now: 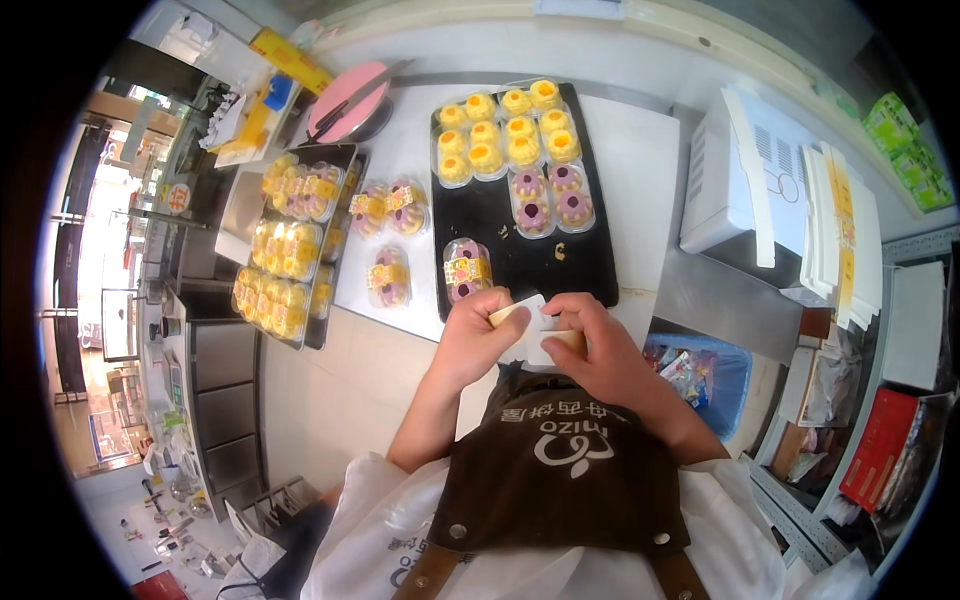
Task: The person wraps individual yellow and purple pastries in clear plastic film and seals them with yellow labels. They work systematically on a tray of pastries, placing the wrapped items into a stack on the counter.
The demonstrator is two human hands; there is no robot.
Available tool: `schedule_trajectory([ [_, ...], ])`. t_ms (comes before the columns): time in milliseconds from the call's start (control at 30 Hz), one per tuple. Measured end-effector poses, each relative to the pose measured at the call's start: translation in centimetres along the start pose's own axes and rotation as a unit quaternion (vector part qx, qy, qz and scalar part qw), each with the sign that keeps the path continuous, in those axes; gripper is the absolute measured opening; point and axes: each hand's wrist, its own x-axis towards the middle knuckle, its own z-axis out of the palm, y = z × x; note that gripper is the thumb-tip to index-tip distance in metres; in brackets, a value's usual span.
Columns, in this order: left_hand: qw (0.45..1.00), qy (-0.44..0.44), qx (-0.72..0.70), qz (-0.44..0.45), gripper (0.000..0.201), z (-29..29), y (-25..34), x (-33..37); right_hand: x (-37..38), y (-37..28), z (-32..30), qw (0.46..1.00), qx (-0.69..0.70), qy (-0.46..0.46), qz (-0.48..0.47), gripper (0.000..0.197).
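Both the left hand (474, 338) and right hand (598, 346) pinch white paper-like pieces (537, 348) by a white table (642, 170), blue bin (736, 392) at right.

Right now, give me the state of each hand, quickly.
Left hand: closed, pinching pale sheet material.
Right hand: closed, pinching pale sheet material too.

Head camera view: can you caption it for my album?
Left hand and right hand pinch pale, paper-like material near a black tray of yellow cakes and purple-topped cakes.

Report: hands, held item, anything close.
Left hand, right hand pinching white-and-cream pieces. Black tray just beyond. Purple-topped cake box near left hand.
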Motion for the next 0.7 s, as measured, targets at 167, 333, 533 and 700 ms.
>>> schedule_trajectory([
  [167,1.0,-0.011,0.024,-0.016,0.031,-0.3,0.2,-0.1,-0.1,0.0,0.1,1.0,-0.003,0.002,-0.007,0.039],
  [333,0.999,-0.03,0.001,-0.035,0.028,-0.4,0.8,-0.1,0.0,0.1,0.0,1.0,0.001,0.0,-0.004,0.036],
  [533,0.999,-0.026,0.01,-0.039,0.029,-0.2,0.8,-0.1,0.2,0.4,-0.1,0.995,-0.065,0.014,-0.075,0.031],
  [700,0.999,-0.035,0.022,-0.035,0.03,-0.1,0.9,0.1,0.2,0.8,0.1,0.991,-0.074,0.037,-0.101,0.03],
])
